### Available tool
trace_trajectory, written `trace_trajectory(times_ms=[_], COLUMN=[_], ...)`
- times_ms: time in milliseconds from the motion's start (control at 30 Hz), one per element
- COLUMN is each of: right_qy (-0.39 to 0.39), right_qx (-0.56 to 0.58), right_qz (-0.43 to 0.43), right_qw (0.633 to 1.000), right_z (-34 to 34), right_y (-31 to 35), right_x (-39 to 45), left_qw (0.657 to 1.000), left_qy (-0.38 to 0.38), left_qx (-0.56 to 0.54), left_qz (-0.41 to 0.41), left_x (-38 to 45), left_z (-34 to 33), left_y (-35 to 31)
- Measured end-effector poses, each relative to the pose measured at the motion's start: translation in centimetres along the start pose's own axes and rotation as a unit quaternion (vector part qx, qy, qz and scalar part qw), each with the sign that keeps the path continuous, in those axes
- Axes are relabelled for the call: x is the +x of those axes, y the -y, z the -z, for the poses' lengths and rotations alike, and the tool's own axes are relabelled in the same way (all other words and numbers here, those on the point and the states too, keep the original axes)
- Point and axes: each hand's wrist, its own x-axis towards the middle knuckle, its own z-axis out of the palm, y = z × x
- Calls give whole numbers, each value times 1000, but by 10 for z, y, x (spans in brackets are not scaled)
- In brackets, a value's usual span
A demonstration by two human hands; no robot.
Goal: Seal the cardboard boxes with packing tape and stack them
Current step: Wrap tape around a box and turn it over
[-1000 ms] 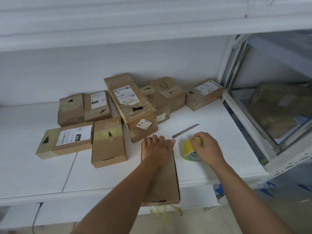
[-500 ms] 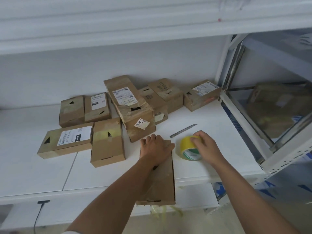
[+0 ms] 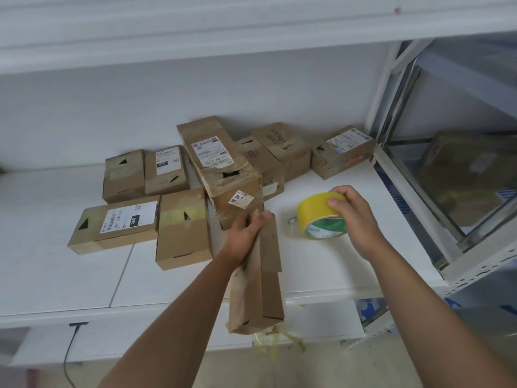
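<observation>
Cardboard box (image 3: pixel 258 278): your left hand (image 3: pixel 246 233) grips its far end, tilted.
Tape roll (image 3: pixel 321 215): your right hand (image 3: pixel 354 217) pinches it, lifted off the shelf (image 3: pixel 321 264).

Both our forearms bare, reaching forward and up from bottom of view. Our left hand (image 3: pixel 246 233) grips far end of long cardboard box (image 3: pixel 263 281), fingers curled over its top edge, box tilted on its side. Our right hand (image 3: pixel 355 217) holds yellow tape roll (image 3: pixel 319 217) lifted, thumb on its rim, fingers wrapped over top, wrist bent.
</observation>
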Motion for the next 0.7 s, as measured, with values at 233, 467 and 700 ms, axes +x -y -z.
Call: trace_trajectory(times_ms=[233,467,700], right_qy=[10,-3,-1], right_qx=[-2,8,4], right_qz=[-11,-17,-21], right_qw=[1000,1000,1000], right_z=[-25,-34,-39], right_y=[-5,-11,-12], right_x=[1,0,0], left_qw=[996,993,987], left_qy=[21,52,79], left_qx=[-86,-102,-140], left_qz=[-7,5,2], left_x=[-2,-2,-2], left_z=[15,21,28], left_y=[8,10,8])
